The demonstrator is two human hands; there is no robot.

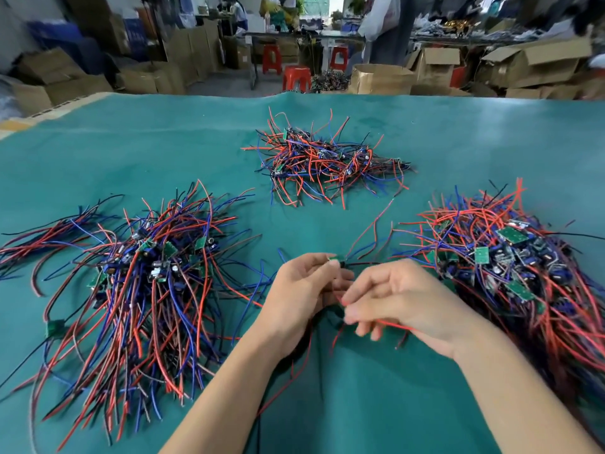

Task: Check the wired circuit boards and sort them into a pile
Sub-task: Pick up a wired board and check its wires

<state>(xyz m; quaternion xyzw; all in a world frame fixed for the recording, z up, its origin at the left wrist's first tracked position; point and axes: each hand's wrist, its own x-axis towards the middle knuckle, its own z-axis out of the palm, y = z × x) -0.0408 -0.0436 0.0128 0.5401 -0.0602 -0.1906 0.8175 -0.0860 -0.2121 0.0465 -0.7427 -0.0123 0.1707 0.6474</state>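
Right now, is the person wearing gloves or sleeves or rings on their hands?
No. The left hand and the right hand are both bare, with no gloves. No rings, watch or bracelet show. Both forearms are uncovered down to the picture's bottom edge, so no sleeves are in view. The fingernails look short and unpainted.

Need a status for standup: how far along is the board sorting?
Hard to rank the piles. Three heaps of wired boards lie on the green cloth: a neat left pile with wires aligned, which looks sorted, a loose right pile and a smaller far pile. In hand: the left hand pinches one board; the right hand pinches its red wire. Plenty seems left.
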